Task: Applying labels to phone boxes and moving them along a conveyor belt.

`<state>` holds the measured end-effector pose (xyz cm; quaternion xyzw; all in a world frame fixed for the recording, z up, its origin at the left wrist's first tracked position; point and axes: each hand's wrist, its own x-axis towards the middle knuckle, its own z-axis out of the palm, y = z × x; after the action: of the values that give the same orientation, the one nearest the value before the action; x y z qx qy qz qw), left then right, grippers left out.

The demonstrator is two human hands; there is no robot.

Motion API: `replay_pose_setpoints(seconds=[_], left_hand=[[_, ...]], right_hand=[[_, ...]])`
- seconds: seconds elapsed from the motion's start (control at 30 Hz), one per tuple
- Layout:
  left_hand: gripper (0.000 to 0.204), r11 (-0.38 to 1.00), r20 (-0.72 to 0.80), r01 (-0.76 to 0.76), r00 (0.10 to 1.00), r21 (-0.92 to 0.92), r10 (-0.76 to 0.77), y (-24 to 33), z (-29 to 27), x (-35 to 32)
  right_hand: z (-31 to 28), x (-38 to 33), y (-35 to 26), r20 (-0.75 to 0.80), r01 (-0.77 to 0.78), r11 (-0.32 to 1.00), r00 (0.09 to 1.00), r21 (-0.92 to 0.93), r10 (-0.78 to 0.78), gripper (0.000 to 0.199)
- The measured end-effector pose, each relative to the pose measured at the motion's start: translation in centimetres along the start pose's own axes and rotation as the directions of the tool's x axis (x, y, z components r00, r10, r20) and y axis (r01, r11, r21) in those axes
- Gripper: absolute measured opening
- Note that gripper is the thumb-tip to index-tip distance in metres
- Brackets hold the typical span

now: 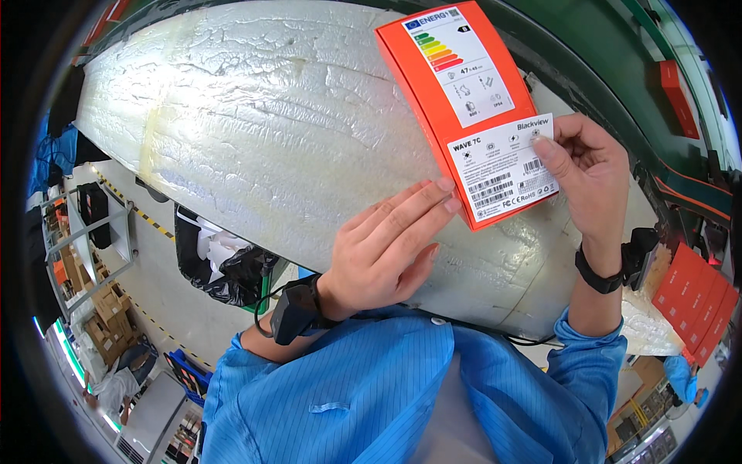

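Note:
An orange-red box (410, 89) is in front of me over the wrapped tabletop, tilted, its upper face towards me. A printed energy label (456, 66) covers its far part. Across the near end is a white barcode label (502, 172), one corner jutting past the box's right edge. My right hand (591, 166) pinches this label's right edge, thumb on top and fingers curled behind. The index finger and thumb tips of that hand are partly hidden. My left hand (390, 243) has its fingers stretched out, the tips touching the box's lower left edge.
Silvery film covers the long worktable (255, 100). A bin with a black bag (224, 259) stands left below it. Several orange-red boxes (696, 301) are at the right. A green conveyor edge (610, 100) runs along the far side. Other people are in the background.

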<state>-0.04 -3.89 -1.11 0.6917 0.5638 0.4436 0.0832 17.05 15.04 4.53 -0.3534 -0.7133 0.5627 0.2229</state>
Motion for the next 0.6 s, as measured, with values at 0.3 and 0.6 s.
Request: replay_pose_setpoints(seconds=[0.3, 0.6], left_hand=[[0.058, 0.998, -0.012, 0.057, 0.998, -0.013, -0.057, 0.17, 0.0, -0.16], [0.059, 0.994, 0.047, 0.09, 0.995, 0.055, -0.093, 0.33, -0.03, -0.12]], right_hand=[[0.21, -0.07, 0.04, -0.014, 0.017, 1.0, 1.0, -0.024, -0.018, 0.016], [0.23, -0.21, -0.03, -0.026, -0.002, 0.999, 1.0, -0.034, 0.001, 0.015]])
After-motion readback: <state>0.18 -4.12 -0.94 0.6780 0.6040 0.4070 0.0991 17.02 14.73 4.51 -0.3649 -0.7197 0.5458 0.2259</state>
